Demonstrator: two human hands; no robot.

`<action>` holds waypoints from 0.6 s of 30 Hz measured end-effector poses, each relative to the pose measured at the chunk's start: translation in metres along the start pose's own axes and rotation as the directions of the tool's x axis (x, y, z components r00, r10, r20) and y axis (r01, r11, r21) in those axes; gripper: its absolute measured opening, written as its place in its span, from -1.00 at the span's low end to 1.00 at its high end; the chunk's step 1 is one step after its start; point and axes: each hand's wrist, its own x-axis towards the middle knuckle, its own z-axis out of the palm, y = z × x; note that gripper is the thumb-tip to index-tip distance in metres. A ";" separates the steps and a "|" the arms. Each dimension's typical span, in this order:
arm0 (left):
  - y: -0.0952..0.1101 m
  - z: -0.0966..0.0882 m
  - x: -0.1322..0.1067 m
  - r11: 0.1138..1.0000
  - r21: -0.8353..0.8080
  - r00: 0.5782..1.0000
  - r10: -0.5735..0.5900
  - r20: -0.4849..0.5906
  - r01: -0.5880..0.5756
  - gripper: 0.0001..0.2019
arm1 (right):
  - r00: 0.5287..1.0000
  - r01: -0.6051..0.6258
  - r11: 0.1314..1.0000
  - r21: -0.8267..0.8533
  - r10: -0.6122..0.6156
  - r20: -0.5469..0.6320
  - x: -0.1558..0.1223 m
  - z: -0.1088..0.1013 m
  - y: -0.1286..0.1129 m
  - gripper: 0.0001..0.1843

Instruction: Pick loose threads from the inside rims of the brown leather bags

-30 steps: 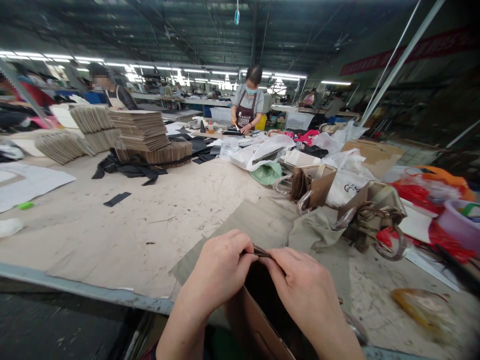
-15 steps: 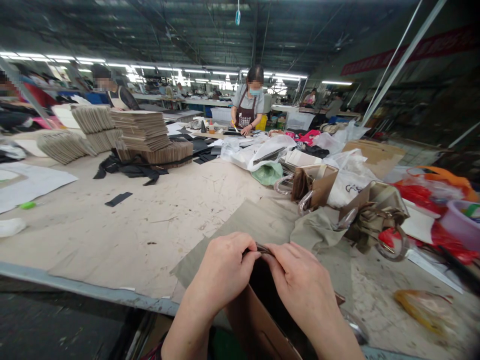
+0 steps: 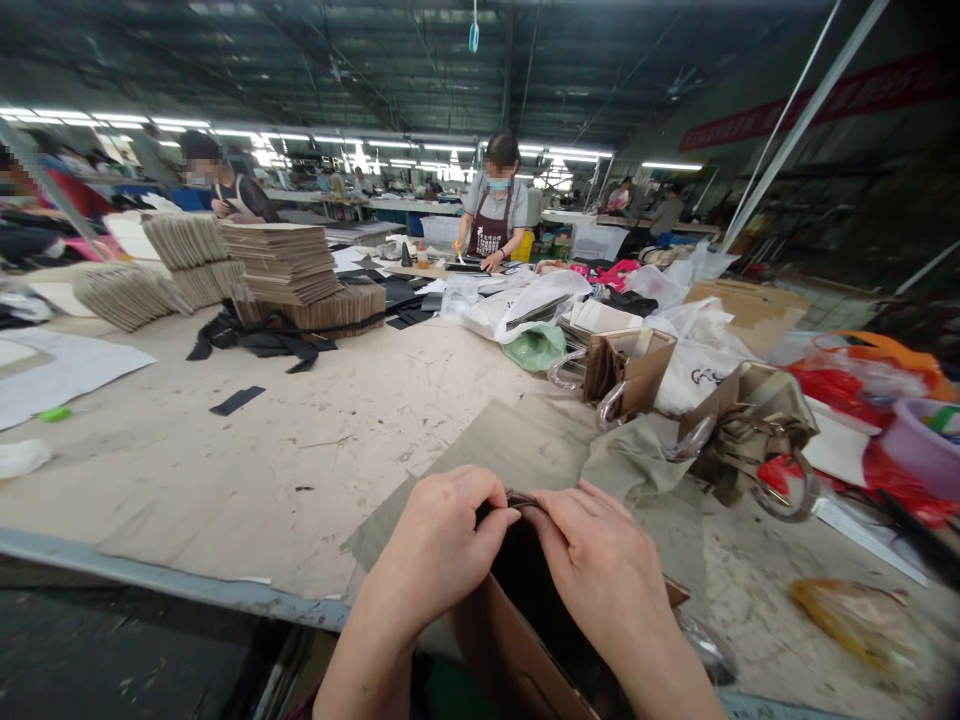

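A brown handbag [image 3: 510,650] with a dark inside stands at the table's near edge, its mouth towards me. My left hand [image 3: 442,540] pinches the bag's far top edge between thumb and fingers. Right beside it, my right hand [image 3: 600,560] grips the same edge, thumb inside the mouth. The two sets of fingertips almost meet there. Under my hands and beyond them lies a grey-green cloth [image 3: 517,440]. My forearms and hands hide much of the bag's right side, where a clear plastic-wrapped part [image 3: 705,645] pokes out.
Two more brown bags, one upright [image 3: 634,370] and one with bunched fabric [image 3: 757,430], stand to the right. Stacked brown boards [image 3: 277,260] and black strips [image 3: 262,340] lie far left. A yellowish plastic packet [image 3: 855,620] lies near right. A co-worker [image 3: 495,210] stands across the table.
My hands keep their pinch on the bag's edge, with only a very slight shift. Across the table, the co-worker's head and brush hand have moved a little to the left.
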 end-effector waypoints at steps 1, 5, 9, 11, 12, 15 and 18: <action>0.000 0.000 0.000 1.000 0.001 1.000 -0.010 -0.008 0.010 -0.89 | 1.000 -0.001 1.000 0.005 0.001 0.000 0.000 0.000 0.000 -0.83; 0.000 0.003 0.002 0.998 0.027 0.998 -0.048 -0.030 0.049 -0.89 | 1.000 -0.005 1.000 0.011 0.005 -0.004 0.001 0.001 -0.001 -0.79; 0.001 0.007 0.003 0.996 0.054 0.996 -0.069 -0.048 0.072 -0.87 | 1.000 -0.021 1.000 -0.018 0.021 -0.001 0.000 0.004 -0.004 -0.76; 0.002 0.006 0.003 0.996 0.048 0.997 -0.067 -0.041 0.069 -0.87 | 1.000 -0.021 0.999 -0.034 0.021 0.006 0.000 0.004 -0.005 -0.77; 0.002 0.005 0.002 0.997 0.034 0.997 -0.070 -0.026 0.071 -0.89 | 1.000 -0.020 0.999 -0.036 0.020 0.006 0.000 0.004 -0.005 -0.80; 0.003 -0.002 -0.001 0.995 -0.029 0.995 -0.092 0.049 0.093 -0.89 | 1.000 -0.014 1.000 -0.013 0.014 0.003 0.001 0.004 -0.005 -0.84; 0.001 -0.011 -0.007 0.991 -0.045 0.984 -0.121 0.128 0.127 -0.59 | 1.000 -0.003 1.000 0.003 0.003 0.018 0.002 0.004 -0.006 -0.84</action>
